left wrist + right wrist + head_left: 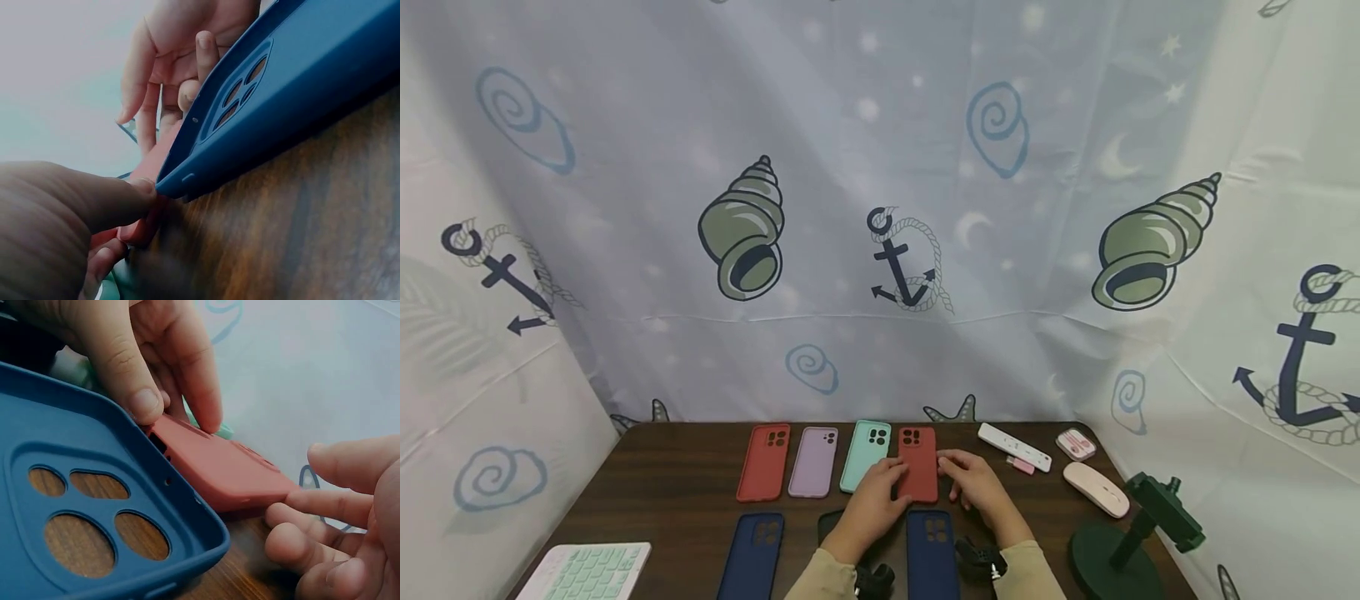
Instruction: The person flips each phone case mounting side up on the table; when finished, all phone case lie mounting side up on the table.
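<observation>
A red phone case lies back-up at the right end of the far row. My left hand holds its near left corner, with the thumb at the near end and a finger along the long side, as the right wrist view shows. My right hand is at the opposite long side, its fingers loosely bent and one fingertip right at the edge. A navy phone case lies just nearer, big in both wrist views. My left hand partly covers a dark green case.
Another red case, a lilac case and a mint case line the far row. A second navy case lies nearer. Leftward is a keyboard; rightward are a white remote, a mouse and a green stand.
</observation>
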{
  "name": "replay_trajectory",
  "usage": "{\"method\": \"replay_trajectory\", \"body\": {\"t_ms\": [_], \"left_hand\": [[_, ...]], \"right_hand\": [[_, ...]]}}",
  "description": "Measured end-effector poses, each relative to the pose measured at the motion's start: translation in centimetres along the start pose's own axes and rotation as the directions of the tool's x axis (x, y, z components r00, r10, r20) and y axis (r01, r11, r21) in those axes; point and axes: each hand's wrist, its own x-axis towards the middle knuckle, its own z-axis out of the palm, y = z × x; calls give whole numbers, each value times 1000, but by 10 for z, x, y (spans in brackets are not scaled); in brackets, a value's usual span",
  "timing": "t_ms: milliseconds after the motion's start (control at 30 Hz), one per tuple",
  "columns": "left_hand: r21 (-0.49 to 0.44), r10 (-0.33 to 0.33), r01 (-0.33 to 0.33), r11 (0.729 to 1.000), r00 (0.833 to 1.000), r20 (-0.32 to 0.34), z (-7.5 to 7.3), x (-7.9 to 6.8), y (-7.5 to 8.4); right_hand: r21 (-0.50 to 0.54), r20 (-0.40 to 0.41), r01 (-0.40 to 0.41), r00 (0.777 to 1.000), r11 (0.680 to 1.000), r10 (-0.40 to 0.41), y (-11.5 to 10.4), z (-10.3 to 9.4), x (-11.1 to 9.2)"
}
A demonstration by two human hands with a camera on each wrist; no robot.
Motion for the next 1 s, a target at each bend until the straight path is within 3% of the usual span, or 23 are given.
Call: {"method": "replay_trajectory", "body": {"t_ms": [267, 500, 767, 1000], "left_hand": [[-10, 5, -5, 1000, 1000, 1, -1, -1, 2], [-63, 37, -38, 997, 999, -22, -3, -3, 5], [54, 107, -107, 993, 994, -6, -5, -5, 15], [8, 140, -139, 990, 990, -12, -2, -5, 15]], "right_hand": [[10, 29, 14, 999, 1000, -14, 0, -3, -1], [78, 44, 50, 998, 996, -53, -1, -4, -1], [103, 97, 84, 991, 991, -94, -3, -3, -2], [180, 110, 138, 981, 974, -159, -2, -2, -1]]}}
